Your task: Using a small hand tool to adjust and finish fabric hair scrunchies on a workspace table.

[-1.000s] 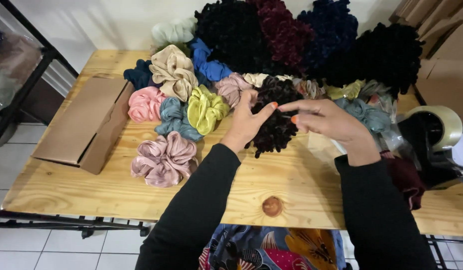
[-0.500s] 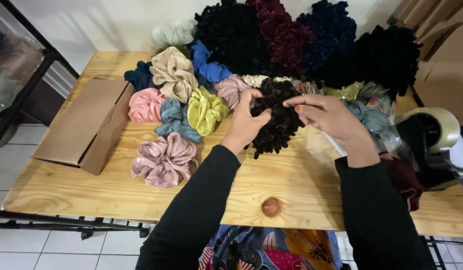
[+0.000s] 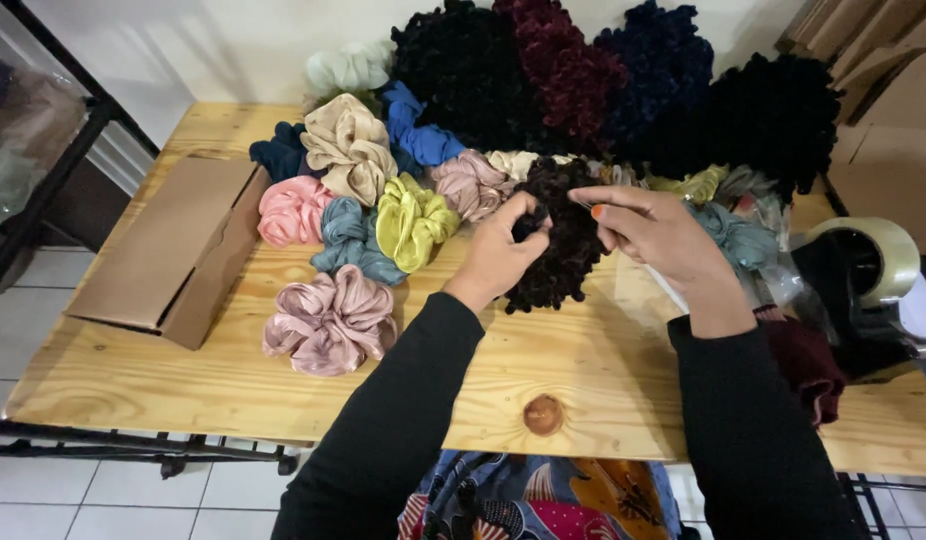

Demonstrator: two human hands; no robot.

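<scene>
The dark brown scrunchie (image 3: 558, 240) is now gripped from both sides where a second ago it lay looser between the hands; it has been drawn upward and slightly leftward over the table (image 3: 233, 370), so the handling is judged to be under way rather than finished; the left hand (image 3: 503, 250) is closed on the scrunchie's upper left edge, thumb and fingers pinched into the fabric, and the right hand (image 3: 658, 235) is pinched on its upper right edge, forefinger and thumb together, an orange nail showing; the scrunchie's lower part rests on the wood just in front of the pile. The table is pale planked wood with a round knot (image 3: 543, 413) near its front edge; its far half is covered by large black, maroon and navy scrunchies (image 3: 543, 70), with smaller ones in beige, blue, pink, yellow-green and grey-blue before them; a pink satin scrunchie (image 3: 330, 320) lies apart, nearer the front; a flat cardboard box (image 3: 168, 250) lies at the left; a tape dispenser (image 3: 868, 265) stands at the right edge. White floor tiles and a white wall are seen beyond; a black rack (image 3: 43, 170) stands at the left.
</scene>
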